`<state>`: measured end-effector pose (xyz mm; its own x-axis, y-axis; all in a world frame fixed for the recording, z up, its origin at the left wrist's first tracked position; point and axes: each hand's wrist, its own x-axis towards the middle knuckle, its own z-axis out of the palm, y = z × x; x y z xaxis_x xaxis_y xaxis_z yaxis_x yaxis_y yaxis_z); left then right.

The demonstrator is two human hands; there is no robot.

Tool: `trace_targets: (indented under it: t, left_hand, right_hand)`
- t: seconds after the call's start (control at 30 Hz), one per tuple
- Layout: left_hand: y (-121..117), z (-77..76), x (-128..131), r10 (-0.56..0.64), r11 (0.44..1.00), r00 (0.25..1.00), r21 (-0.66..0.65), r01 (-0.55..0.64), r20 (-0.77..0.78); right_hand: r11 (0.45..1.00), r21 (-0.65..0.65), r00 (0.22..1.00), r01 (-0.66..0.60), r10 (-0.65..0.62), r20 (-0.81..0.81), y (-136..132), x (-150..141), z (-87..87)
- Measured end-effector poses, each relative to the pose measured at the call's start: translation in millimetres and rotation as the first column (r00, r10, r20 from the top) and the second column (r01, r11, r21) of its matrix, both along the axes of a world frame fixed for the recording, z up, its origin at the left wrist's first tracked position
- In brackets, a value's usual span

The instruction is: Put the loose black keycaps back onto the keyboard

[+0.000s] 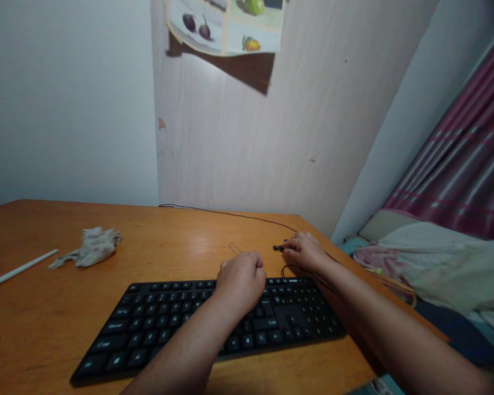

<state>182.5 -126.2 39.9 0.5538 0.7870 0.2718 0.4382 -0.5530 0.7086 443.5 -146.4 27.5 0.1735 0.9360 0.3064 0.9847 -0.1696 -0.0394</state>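
At the person's twelve o'clock lies the black keyboard. Over its back edge, the left hand is curled shut, wire loop just beyond, its hold unclear. Farther, at one o'clock, the right hand, bent-fingered, opening unclear, touches black keycaps.

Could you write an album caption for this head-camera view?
Left hand over a black keyboard, right hand at small black pieces on a wooden desk.

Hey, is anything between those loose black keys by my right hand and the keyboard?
Yes, a loop of thin black cable lies between the loose keys and the keyboard. Nothing visible blocks your right hand.
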Motion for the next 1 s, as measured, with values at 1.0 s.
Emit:
trace_targets:
  t: [1.0]
  left_hand:
    - [-4,2.0,-1,0.019,0.990,0.977,0.142,0.011,-0.211]
  right_hand:
    - [0.995,-0.102,1.000,-0.012,0.014,0.018,29,0,-3.3]
